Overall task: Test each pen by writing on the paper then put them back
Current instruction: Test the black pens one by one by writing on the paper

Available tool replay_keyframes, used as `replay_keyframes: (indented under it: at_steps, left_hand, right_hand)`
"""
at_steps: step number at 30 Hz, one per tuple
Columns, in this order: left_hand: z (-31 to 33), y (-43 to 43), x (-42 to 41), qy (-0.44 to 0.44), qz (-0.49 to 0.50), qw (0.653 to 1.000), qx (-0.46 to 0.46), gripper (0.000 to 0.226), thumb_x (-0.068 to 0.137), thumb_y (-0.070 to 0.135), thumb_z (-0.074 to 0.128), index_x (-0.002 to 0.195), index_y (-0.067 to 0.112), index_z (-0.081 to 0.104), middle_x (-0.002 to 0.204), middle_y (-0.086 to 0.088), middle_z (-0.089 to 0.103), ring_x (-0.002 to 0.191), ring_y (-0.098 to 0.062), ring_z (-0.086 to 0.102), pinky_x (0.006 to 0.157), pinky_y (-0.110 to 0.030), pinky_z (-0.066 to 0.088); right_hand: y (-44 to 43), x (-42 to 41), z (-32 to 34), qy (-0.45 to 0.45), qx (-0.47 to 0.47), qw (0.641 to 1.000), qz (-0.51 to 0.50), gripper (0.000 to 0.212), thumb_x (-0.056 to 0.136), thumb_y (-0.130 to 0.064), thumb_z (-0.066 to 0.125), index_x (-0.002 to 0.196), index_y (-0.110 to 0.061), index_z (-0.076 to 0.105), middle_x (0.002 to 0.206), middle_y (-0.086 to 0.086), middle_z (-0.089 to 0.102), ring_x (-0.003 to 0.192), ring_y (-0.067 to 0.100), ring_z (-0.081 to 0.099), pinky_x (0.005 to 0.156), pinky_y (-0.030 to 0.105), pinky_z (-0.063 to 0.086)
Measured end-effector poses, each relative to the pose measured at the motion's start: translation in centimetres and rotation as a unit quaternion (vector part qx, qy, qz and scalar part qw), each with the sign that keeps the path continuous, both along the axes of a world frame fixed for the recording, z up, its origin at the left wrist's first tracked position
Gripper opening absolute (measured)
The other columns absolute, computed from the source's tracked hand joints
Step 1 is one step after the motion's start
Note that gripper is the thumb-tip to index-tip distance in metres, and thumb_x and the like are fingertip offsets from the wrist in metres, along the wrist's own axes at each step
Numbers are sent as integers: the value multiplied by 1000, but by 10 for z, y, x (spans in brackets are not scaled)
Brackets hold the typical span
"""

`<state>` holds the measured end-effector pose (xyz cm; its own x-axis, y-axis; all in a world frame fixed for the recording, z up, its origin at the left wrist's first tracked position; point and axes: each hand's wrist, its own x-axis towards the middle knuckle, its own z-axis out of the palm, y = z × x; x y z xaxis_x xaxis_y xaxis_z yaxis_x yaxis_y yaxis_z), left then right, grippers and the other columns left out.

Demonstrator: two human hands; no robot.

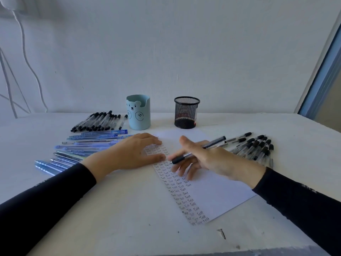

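Gripping a black-grip pen (215, 142) between thumb and curled fingers, the right hand (204, 159) sits low over the paper. The pen's tip points down and left at the sheet, just beside the written columns; whether it touches I cannot tell. The left hand (132, 152) lies flat with fingers straight, pressing on the upper left part of the sheet. Both arms wear black sleeves.

A white table (110, 209) carries everything and stands against a pale wall. The paper (217, 191) is a white sheet lying at a slant in the middle. Narrow columns of the word "Test" run down its left edge, and the rest is bare.

Left of the sheet, blue pens (83, 146) lie fanned out on the table, partly under the left forearm. On the right, near the sheet's far corner, a heap of clear black-capped pens (256, 146) lies behind the right hand. At the back left, a second row of black-capped pens (99, 121) lies side by side.

A pale blue bear cup (138, 112) stands upright just right of that row. A black mesh cup (186, 112) stands upright beyond the sheet's top edge, apart from the bear cup.

Near the front edge lies a small dark object (221, 233), too small to identify.
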<state>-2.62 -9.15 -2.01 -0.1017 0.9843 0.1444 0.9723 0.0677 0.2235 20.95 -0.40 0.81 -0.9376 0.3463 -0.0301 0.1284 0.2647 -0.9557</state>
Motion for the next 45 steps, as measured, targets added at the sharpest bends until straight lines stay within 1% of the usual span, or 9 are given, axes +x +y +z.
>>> replay_keyframes:
  at_steps: [3, 7, 11, 17, 25, 32, 36, 41, 45]
  left_hand:
    - [0, 0, -1, -6, 2, 1000, -5, 98, 61, 98, 23, 136, 40, 48, 142, 17, 44, 131, -5, 42, 112, -35, 34]
    - [1, 0, 1, -18, 13, 999, -23, 82, 69, 89, 34, 136, 42, 46, 142, 19, 42, 131, -4, 39, 112, -33, 33]
    - [1, 0, 0, -21, 14, 999, -28, 82, 69, 90, 34, 135, 44, 46, 142, 21, 42, 131, -4, 40, 112, -35, 34]
    - [1, 0, 0, -19, 15, 999, -27, 89, 64, 95, 29, 135, 44, 46, 142, 20, 43, 130, -4, 41, 111, -39, 36]
    - [4, 0, 2, -19, 12, 999, -35, 89, 64, 92, 29, 137, 42, 45, 143, 19, 42, 132, -5, 39, 112, -34, 34]
    - [3, 0, 1, -21, 13, 999, -36, 87, 66, 91, 31, 136, 43, 45, 143, 19, 42, 131, -5, 39, 112, -35, 34]
    - [3, -1, 2, -23, 13, 999, -33, 89, 64, 92, 30, 136, 43, 46, 142, 19, 42, 131, -4, 39, 112, -33, 33]
    - [3, -1, 2, -22, 12, 999, -35, 89, 64, 92, 30, 136, 43, 46, 143, 19, 42, 132, -5, 39, 112, -33, 32]
    - [3, -1, 2, -25, 15, 999, -36, 92, 61, 95, 28, 136, 44, 46, 143, 19, 42, 132, -5, 39, 112, -35, 33]
  right_hand:
    - [-7, 0, -2, 5, 91, 996, -19, 27, 89, -37, 65, 78, -13, 69, 70, 2, 69, 61, 9, 58, 57, 18, 45]
    - [-12, 8, -13, 16, 126, 990, -57, 45, 85, -28, 74, 54, -12, 47, 46, -2, 51, 43, 7, 47, 48, 15, 37]
    - [-14, 10, -23, 30, 152, 981, -114, 45, 90, -14, 68, 54, -5, 42, 50, 6, 43, 40, 4, 42, 45, 14, 34]
    - [-15, 9, -28, 50, 142, 982, -118, 47, 89, -7, 67, 52, -12, 38, 43, -6, 36, 39, 6, 36, 56, 26, 47]
    - [-17, 8, -26, 50, 137, 982, -118, 50, 88, -7, 67, 49, -16, 38, 43, -7, 37, 42, 8, 40, 59, 32, 48]
    - [-17, 9, -26, 43, 151, 982, -100, 49, 89, -6, 65, 51, -15, 35, 44, -6, 32, 42, 8, 33, 44, 15, 32]
    - [-17, 8, -26, 34, 132, 984, -111, 47, 88, -2, 66, 51, -12, 38, 40, -11, 41, 39, 1, 44, 49, 20, 43]
    - [-18, 10, -24, 34, 133, 986, -96, 44, 89, -2, 65, 53, -6, 40, 44, -3, 38, 39, 4, 40, 44, 12, 37]
    - [-17, 9, -24, 36, 114, 987, -106, 50, 87, 1, 65, 49, -15, 37, 47, 0, 43, 42, 3, 44, 48, 16, 44]
